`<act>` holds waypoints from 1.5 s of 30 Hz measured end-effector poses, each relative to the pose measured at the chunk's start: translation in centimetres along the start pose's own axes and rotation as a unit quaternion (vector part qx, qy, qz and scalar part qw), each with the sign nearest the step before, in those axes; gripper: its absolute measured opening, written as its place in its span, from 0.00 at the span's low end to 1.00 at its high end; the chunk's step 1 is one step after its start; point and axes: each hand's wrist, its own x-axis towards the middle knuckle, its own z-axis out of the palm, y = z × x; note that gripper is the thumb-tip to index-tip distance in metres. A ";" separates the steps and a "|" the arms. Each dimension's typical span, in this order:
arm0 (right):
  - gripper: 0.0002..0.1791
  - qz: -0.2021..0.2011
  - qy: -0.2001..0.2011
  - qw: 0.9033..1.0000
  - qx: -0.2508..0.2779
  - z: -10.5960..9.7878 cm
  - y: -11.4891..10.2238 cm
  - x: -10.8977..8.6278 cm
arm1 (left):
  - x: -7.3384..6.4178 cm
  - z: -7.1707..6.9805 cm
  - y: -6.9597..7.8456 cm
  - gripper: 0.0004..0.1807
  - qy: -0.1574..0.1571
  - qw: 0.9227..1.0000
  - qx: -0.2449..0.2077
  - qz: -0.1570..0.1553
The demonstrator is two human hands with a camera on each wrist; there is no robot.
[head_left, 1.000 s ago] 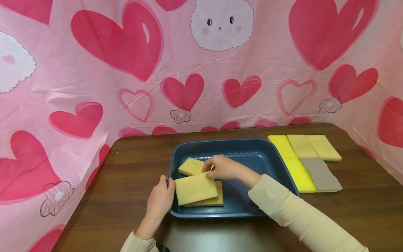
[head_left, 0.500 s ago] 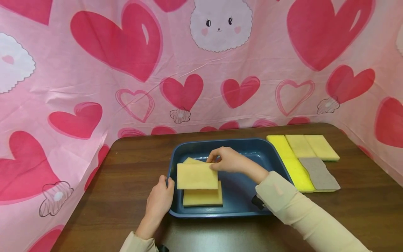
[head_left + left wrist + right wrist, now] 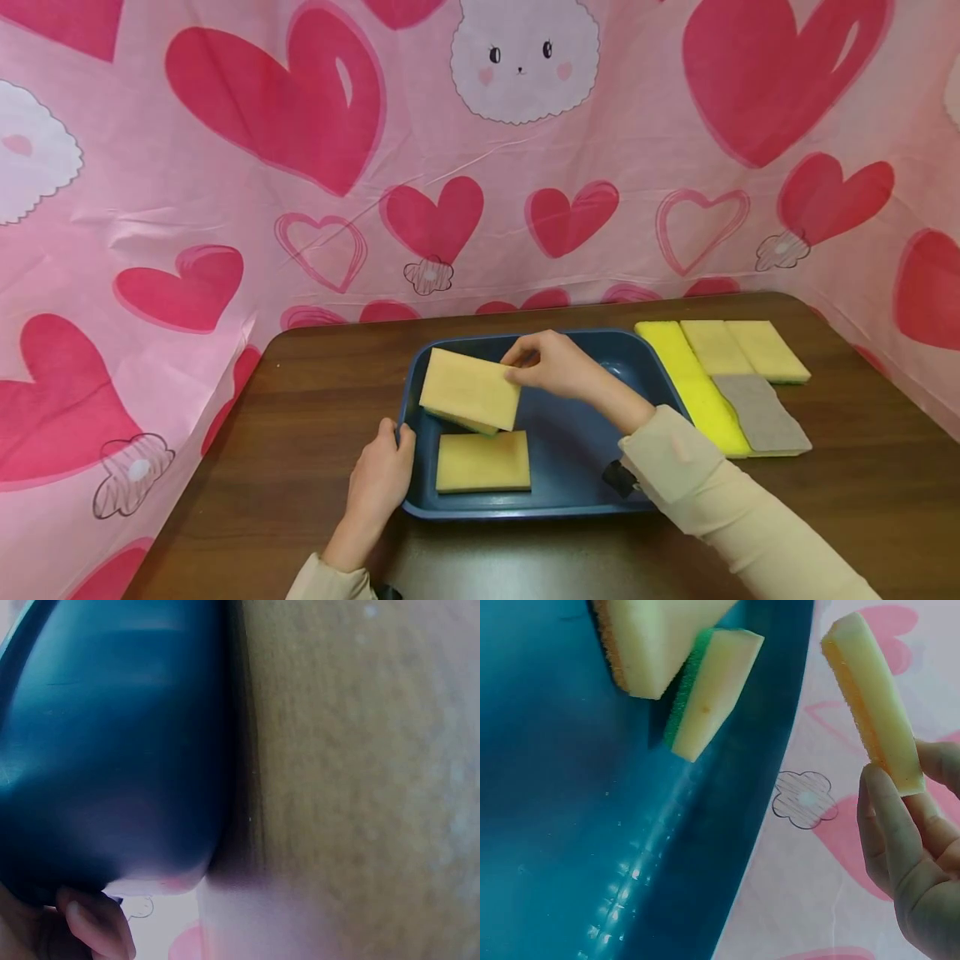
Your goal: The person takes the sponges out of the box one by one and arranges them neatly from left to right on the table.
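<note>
My right hand (image 3: 558, 367) pinches a yellow sponge (image 3: 468, 387) by its right end. The right wrist view shows that sponge (image 3: 877, 705) edge-on between thumb and fingers, with an orange scouring layer. Below it in the dark blue roasting pan (image 3: 555, 825) lies a green-backed sponge (image 3: 716, 690), mostly hidden in the head view by the held one. A second sponge (image 3: 483, 462) lies flat in the pan's front left, backed in orange (image 3: 645, 645). At the pan's left rim, my left hand (image 3: 381, 471) grips the edge, its fingertips (image 3: 97, 922) showing beside the pan wall.
Right of the pan, a bright yellow strip (image 3: 693, 392) lies on the wooden table (image 3: 322, 392). Two pale yellow sponges (image 3: 765, 350) lie at its upper right, and a grey wavy-edged pad (image 3: 761, 412) below them. A pink heart-patterned cloth (image 3: 510, 158) hangs behind.
My right hand has carried the held sponge back and up, off the front sponge and over the rear one, tilting it clockwise. The left hand has stayed at the rim.
</note>
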 end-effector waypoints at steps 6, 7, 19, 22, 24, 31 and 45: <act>0.13 0.006 0.028 0.999 0.019 -0.8 0.1 -0.2 | 0.0 0.0 0.0 0.18 -0.004 1.000 0.000 -0.005; 0.13 0.009 0.032 0.999 0.024 -0.9 0.2 -0.3 | 0.0 -0.1 0.0 0.18 -0.005 1.000 -0.001 -0.006; 0.14 0.027 0.070 0.996 0.056 -1.9 0.4 -1.1 | 0.1 -0.1 0.0 0.18 -0.004 1.000 0.002 0.001; 0.15 0.034 0.067 0.995 0.063 -2.4 0.1 -1.6 | 0.1 -0.1 0.0 0.18 -0.008 1.000 -0.001 0.001; 0.15 0.037 0.068 0.995 0.066 -2.7 -0.2 -1.9 | 0.0 -0.1 0.0 0.18 -0.009 1.000 -0.002 0.002; 0.17 0.045 0.084 0.993 0.068 -3.4 -1.0 -3.1 | 0.0 -0.1 0.1 0.17 0.000 1.000 0.007 0.007; 0.19 0.052 0.110 0.989 0.079 -4.9 -0.5 -5.2 | 0.0 -0.1 0.1 0.17 -0.005 1.000 0.003 0.007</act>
